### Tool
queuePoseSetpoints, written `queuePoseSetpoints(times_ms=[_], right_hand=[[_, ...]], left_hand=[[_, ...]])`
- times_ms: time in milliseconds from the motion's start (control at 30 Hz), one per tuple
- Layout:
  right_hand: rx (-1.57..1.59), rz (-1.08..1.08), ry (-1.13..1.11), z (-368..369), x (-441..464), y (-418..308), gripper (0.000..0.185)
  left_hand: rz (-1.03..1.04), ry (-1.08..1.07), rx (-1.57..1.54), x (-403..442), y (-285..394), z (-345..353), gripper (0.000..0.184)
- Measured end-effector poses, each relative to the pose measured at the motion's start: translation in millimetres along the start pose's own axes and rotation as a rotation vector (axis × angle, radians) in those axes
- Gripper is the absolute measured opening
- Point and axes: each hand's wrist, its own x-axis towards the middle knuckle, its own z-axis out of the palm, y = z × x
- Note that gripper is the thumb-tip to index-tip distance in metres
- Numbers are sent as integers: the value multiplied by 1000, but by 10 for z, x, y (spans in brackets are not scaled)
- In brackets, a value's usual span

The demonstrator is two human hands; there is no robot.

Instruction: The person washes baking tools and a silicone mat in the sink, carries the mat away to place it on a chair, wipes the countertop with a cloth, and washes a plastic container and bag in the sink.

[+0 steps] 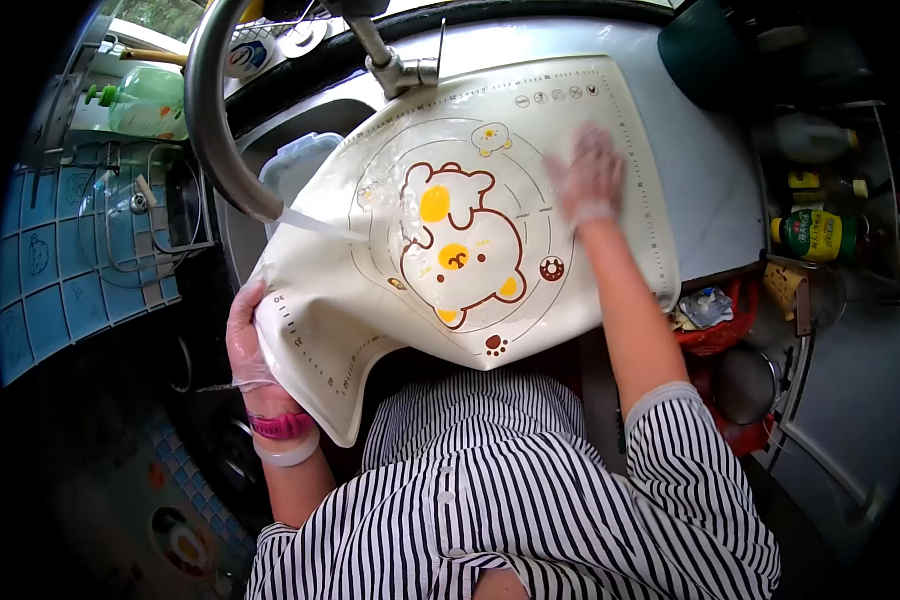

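Note:
A cream silicone kneading mat with a printed bear and ruler marks lies wet across the sink and counter. Its left part droops and curls near my body. Water runs from the curved metal faucet onto the left side of the mat. My left hand, in a clear plastic glove, grips the mat's left edge; the mat hides some of its fingers. My right hand, also gloved, lies on the mat's upper right area with fingers spread, slightly blurred by motion.
Behind the mat shows the sink with a clear plastic container in it. A green bottle stands at the upper left. Several bottles fill a shelf at the right, above a red plastic bag.

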Motion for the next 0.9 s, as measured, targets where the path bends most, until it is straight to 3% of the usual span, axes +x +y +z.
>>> queuePoseSetpoints(times_ms=[33, 133, 200, 267, 300, 367, 400, 600, 733, 800, 867, 900], right_hand=[[25, 79, 94, -9, 211, 42, 83], [-2, 11, 87, 114, 202, -420, 80], [104, -274, -161, -91, -160, -1017, 81], [79, -472, -27, 111, -495, -1431, 79], [73, -470, -20, 83, -462, -1554, 79], [175, -647, -268, 23, -302, -1674, 81], [278, -631, -143, 91, -171, -1620, 81], [55, -114, 209, 83, 695, -80, 80], [35, -187, -37, -276, 142, 287, 84], [158, 77, 147, -187, -61, 586, 89], [80, 452, 66, -605, -162, 623, 87], [81, 448, 63, -567, -141, 715, 87]], left_hand=[[3, 5, 2, -24, -11, -12, 49], [41, 39, 35, -82, -77, 31, 49], [69, 63, 18, -97, -156, 112, 42], [27, 44, -5, -90, -134, 85, 45], [-10, 31, -21, -89, -133, 87, 49], [-9, -9, -21, -137, -117, 182, 50], [3, 4, -3, -164, -89, 165, 50], [8, 53, -34, -219, -113, -6, 53], [-12, 58, -88, -192, -155, -35, 53], [-29, 41, -97, -188, -150, -47, 52], [-41, 32, -116, -179, -150, -73, 51], [-58, 17, -124, -167, -144, -77, 50]])
